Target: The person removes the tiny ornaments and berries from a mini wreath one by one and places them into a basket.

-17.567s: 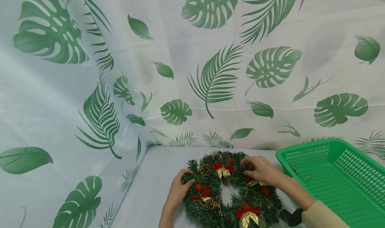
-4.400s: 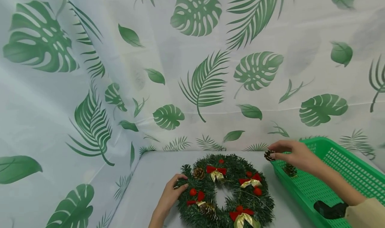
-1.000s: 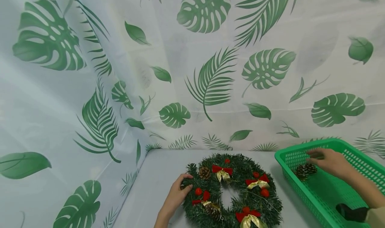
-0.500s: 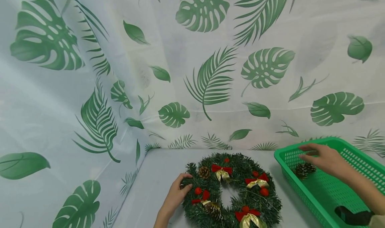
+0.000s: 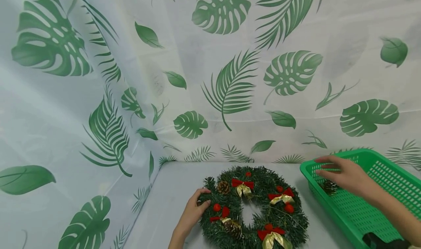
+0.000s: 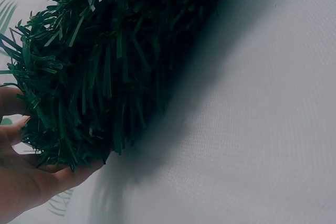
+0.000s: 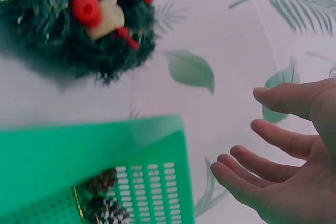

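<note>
A green wreath (image 5: 253, 209) with red bows, gold ribbons, red berries and pine cones lies on the white table. My left hand (image 5: 194, 212) grips its left edge, fingers curled round the needles (image 6: 68, 103). My right hand (image 5: 342, 174) hovers open over the near-left corner of the green basket (image 5: 378, 205), fingers spread and holding nothing (image 7: 283, 150). Pine cones (image 7: 102, 198) lie in that basket corner, partly hidden by the hand in the head view (image 5: 329, 187).
A leaf-printed white cloth (image 5: 210, 77) covers the wall behind and to the left, and drapes over the table. The wreath (image 7: 79, 19) lies just left of the basket (image 7: 79, 156). A dark object (image 5: 378, 240) sits at the basket's near end.
My right hand, empty, has moved left from above the pine cones toward the basket's left rim. The left hand and the wreath have stayed still.
</note>
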{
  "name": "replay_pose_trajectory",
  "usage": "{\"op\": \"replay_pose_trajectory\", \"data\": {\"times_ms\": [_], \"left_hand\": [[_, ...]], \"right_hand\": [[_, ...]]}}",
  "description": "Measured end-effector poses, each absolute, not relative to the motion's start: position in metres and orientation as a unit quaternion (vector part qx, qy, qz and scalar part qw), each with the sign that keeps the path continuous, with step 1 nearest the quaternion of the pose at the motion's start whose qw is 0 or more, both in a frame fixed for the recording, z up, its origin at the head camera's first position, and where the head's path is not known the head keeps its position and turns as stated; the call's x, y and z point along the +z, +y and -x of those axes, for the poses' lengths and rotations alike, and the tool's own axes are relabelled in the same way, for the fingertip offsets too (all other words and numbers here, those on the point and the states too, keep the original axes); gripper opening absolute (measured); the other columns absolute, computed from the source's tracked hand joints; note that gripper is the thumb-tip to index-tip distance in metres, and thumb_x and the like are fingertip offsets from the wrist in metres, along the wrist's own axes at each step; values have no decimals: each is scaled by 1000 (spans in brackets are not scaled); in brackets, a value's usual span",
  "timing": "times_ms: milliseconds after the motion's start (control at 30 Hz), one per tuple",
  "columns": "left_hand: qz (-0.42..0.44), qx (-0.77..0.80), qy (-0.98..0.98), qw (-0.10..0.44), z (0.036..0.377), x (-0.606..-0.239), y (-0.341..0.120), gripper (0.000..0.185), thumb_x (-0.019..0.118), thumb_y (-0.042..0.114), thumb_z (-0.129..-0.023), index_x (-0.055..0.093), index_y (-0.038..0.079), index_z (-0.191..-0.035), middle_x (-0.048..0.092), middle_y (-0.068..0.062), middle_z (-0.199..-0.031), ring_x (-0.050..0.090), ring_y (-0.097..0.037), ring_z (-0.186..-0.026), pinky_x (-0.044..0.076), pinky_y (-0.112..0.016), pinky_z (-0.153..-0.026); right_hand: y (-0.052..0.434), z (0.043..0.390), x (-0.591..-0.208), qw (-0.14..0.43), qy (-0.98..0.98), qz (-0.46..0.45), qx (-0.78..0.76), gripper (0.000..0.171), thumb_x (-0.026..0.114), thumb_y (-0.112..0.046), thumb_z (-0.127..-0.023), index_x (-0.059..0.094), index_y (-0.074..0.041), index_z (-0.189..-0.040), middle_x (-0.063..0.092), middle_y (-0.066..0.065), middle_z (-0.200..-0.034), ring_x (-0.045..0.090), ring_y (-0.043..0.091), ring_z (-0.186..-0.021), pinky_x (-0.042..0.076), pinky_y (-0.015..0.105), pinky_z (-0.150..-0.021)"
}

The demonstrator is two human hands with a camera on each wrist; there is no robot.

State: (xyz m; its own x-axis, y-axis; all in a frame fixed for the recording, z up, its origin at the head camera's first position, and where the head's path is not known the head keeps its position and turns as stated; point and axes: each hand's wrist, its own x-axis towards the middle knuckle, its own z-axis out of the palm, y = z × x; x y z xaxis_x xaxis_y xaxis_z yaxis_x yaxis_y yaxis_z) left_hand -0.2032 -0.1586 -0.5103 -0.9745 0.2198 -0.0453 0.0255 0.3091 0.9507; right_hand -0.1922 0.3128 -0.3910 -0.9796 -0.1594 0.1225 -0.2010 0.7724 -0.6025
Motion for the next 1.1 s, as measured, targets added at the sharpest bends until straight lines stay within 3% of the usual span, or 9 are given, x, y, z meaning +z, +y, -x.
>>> {"op": "replay_pose_trajectory", "data": {"times_ms": [333,533,667,767,1100], "left_hand": [[-75,582,806,83,202,-509,-159,36,64,20,-102,58,10,-136,50,-19,-151,58,-21,-108,47,-38,-80],[-73,579,808,84,201,-507,-158,36,64,20,-101,59,10,-135,49,-20,-152,58,-24,-114,48,-40,-82],[-69,579,807,88,201,-506,-158,36,64,20,-101,58,11,-136,47,-20,-154,57,-25,-115,47,-41,-82],[-69,581,806,89,201,-507,-158,37,64,21,-102,58,11,-136,47,-20,-153,58,-26,-117,48,-42,-83],[-70,581,806,85,200,-507,-159,36,65,20,-101,59,10,-135,50,-19,-150,57,-31,-122,50,-44,-87]], "right_hand": [[288,180,-398,41,-931,-122,342,43,71,-19,-98,60,3,-135,63,30,-131,69,47,-109,59,29,-73],[278,174,-402,45,-923,-134,358,42,72,-17,-98,61,0,-134,64,28,-131,69,44,-110,59,26,-75],[271,171,-405,68,-917,-147,364,39,74,-16,-96,64,-5,-132,66,24,-130,73,17,-104,58,24,-76],[265,168,-407,79,-910,-158,376,38,75,-15,-95,64,-6,-130,67,20,-128,68,-2,-100,58,23,-77],[242,156,-414,95,-896,-185,391,39,78,-14,-92,66,-7,-128,70,15,-123,68,-3,-100,58,24,-79]]}}
